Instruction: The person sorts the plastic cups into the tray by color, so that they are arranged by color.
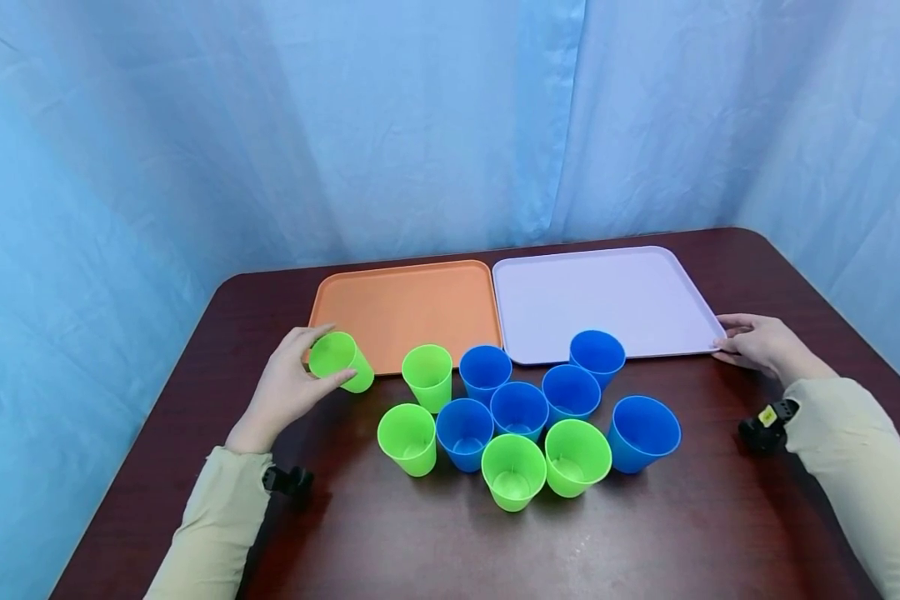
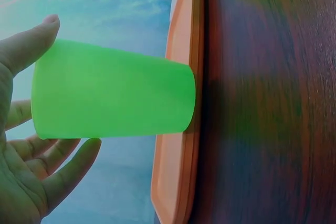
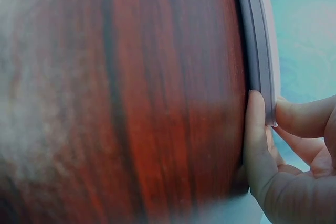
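green cup (image 2: 113, 92) held; lilac tray (image 3: 261, 51) pinched.

table (image 1: 390, 533): bears all | left tray (image 1: 408, 304): touches right tray (image 1: 607, 292) on its left, both behind cup cluster (image 1: 521, 417) | held cup (image 1: 339, 360): at left tray's near-left corner, left of cluster, in left hand (image 1: 285, 387) | right hand (image 1: 757, 342): at right tray's near-right corner
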`<state>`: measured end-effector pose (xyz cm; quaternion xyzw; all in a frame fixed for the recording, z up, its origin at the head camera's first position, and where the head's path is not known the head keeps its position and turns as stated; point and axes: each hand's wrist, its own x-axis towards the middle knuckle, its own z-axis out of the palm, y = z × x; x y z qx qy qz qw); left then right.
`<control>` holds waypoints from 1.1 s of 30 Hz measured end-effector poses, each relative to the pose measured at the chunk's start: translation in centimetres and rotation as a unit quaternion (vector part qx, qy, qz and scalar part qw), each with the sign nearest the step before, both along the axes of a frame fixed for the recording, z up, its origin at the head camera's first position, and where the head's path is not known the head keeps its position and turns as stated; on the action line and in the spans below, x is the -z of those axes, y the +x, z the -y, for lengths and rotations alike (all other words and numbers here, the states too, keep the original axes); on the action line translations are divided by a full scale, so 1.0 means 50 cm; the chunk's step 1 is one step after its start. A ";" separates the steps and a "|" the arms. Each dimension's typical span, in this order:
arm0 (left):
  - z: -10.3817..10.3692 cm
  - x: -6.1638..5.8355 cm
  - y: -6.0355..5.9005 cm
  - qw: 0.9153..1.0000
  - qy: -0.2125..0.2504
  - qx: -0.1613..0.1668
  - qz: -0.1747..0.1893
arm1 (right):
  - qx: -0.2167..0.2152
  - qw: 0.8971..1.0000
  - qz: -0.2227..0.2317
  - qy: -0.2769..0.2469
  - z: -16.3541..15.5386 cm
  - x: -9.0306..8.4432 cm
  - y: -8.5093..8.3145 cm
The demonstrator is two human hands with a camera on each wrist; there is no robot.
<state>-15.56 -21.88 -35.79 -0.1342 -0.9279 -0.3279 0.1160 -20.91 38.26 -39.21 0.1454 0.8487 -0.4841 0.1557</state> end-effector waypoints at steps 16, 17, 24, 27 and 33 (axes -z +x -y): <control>0.022 0.018 -0.070 0.999 0.032 -0.033 -0.019 | -0.001 1.000 0.003 0.007 0.003 0.001 0.006; 0.023 0.019 -0.073 0.999 0.032 -0.034 -0.021 | -0.003 1.000 0.004 0.009 0.003 0.002 0.007; 0.027 0.016 -0.102 0.998 0.038 -0.047 -0.018 | -0.002 1.000 0.006 0.009 0.003 0.000 0.010; 0.029 0.013 -0.117 0.998 0.036 -0.053 -0.015 | 0.001 1.000 0.004 0.006 0.004 0.000 0.010; 0.022 0.004 -0.148 0.998 0.029 -0.063 -0.004 | 0.006 1.000 -0.001 0.010 0.000 0.002 0.010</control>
